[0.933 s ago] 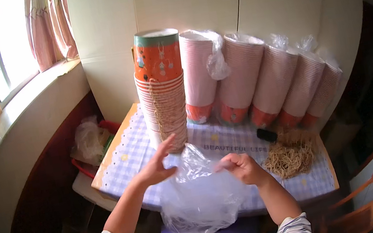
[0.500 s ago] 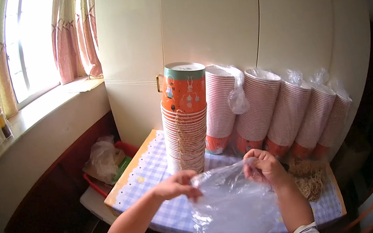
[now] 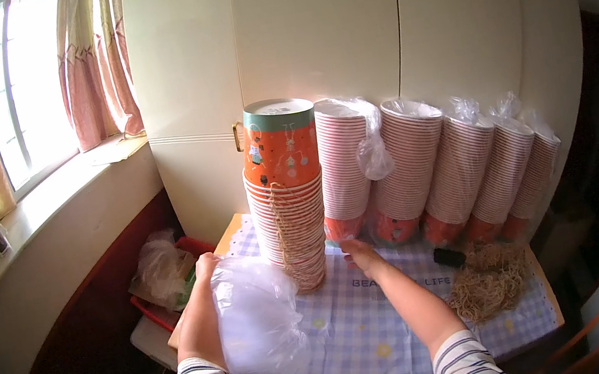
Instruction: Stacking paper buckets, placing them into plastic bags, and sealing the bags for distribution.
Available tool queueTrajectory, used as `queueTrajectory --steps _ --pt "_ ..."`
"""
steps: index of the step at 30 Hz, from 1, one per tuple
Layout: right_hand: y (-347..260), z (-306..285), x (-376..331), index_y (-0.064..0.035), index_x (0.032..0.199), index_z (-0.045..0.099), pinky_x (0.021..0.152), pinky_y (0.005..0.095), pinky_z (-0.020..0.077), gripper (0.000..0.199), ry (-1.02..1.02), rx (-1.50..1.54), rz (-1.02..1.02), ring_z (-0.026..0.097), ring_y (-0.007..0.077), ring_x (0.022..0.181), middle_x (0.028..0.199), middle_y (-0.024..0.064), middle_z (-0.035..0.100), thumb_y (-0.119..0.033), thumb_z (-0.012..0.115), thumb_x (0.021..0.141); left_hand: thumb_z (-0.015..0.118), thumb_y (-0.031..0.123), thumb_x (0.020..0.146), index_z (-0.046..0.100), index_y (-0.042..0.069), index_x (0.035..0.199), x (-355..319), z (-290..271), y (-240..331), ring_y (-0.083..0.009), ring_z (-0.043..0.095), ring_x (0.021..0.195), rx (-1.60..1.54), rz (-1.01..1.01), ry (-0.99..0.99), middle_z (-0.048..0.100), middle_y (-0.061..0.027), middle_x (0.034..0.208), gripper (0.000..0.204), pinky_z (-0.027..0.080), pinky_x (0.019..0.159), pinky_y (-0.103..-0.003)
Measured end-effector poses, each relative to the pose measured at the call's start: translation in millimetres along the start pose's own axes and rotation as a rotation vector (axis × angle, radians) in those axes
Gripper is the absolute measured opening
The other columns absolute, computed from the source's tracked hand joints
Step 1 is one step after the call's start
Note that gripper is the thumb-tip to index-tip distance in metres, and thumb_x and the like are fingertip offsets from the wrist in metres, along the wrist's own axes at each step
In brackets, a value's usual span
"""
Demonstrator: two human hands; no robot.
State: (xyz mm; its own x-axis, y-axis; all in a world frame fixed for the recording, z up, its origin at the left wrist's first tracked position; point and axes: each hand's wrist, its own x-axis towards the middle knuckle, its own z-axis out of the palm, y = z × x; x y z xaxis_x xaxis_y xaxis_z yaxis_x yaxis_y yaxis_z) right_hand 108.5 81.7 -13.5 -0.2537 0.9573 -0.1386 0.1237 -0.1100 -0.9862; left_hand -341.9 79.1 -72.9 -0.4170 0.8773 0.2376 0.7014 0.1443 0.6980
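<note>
My left hand (image 3: 207, 264) is closed on a clear plastic bag (image 3: 259, 324), which hangs puffed out beside my forearm, left of the tall stack. My right hand (image 3: 361, 253) is stretched forward over the table, open, just right of the foot of that stack, and holds nothing that I can see. The tall stack of nested paper buckets (image 3: 290, 224) stands upside down at the table's middle, its top bucket (image 3: 281, 146) orange with a green band. Twine loops (image 3: 290, 236) hang down its front.
Behind stand several bagged bucket stacks (image 3: 405, 157), leaning in a row against the pale cabinet (image 3: 312, 26). Tangled twine (image 3: 490, 282) and a small black object (image 3: 450, 256) lie on the right of the checked tablecloth (image 3: 356, 336). A red crate (image 3: 147, 307) sits beyond the table's left edge.
The plastic bag has moved left in my left hand. My right hand has let go of it and reached forward to beside the tall stack's foot.
</note>
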Motion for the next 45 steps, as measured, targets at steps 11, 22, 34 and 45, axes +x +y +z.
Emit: queueTrajectory --steps 11,22,34,45 --pt "38 48 47 -0.0191 0.136 0.039 0.090 0.0411 0.0362 0.077 -0.132 0.369 0.105 0.043 0.0218 0.113 0.131 0.0044 0.044 -0.073 0.038 0.080 0.054 0.026 0.080 0.059 0.000 0.089 -10 122 57 -0.0335 0.058 0.080 -0.210 0.176 -0.114 0.062 -0.0194 0.086 0.028 0.044 0.071 -0.042" --pt "27 19 -62 -0.0196 0.137 0.038 0.093 0.0394 0.0341 0.070 0.041 0.350 -0.048 0.037 0.0215 0.124 0.136 0.0026 0.043 -0.067 0.035 0.086 0.047 0.021 0.081 0.055 0.000 0.083 -131 157 102 -0.0373 0.052 0.082 -0.228 0.397 -0.291 0.056 -0.0204 0.084 0.023 0.042 0.073 -0.044" --pt "93 -84 -145 -0.0205 0.135 0.038 0.092 0.0355 0.0406 0.053 0.165 0.489 0.094 0.045 0.0162 0.118 0.131 -0.0007 0.047 -0.048 0.044 0.090 0.051 0.010 0.071 0.048 -0.001 0.078 -231 173 166 -0.0410 0.048 0.083 -0.287 0.540 -0.213 0.050 -0.0228 0.082 0.014 0.040 0.070 -0.046" --pt "58 -44 -261 0.0006 0.103 0.058 0.085 0.0318 0.0419 0.028 0.738 0.068 -0.551 0.055 0.0199 0.098 0.102 0.0106 0.058 -0.023 0.054 0.089 0.053 0.009 0.086 0.052 0.002 0.096 -283 77 188 -0.0078 0.051 0.069 -1.304 0.023 -0.372 0.053 -0.0009 0.078 0.012 0.042 0.062 -0.022"
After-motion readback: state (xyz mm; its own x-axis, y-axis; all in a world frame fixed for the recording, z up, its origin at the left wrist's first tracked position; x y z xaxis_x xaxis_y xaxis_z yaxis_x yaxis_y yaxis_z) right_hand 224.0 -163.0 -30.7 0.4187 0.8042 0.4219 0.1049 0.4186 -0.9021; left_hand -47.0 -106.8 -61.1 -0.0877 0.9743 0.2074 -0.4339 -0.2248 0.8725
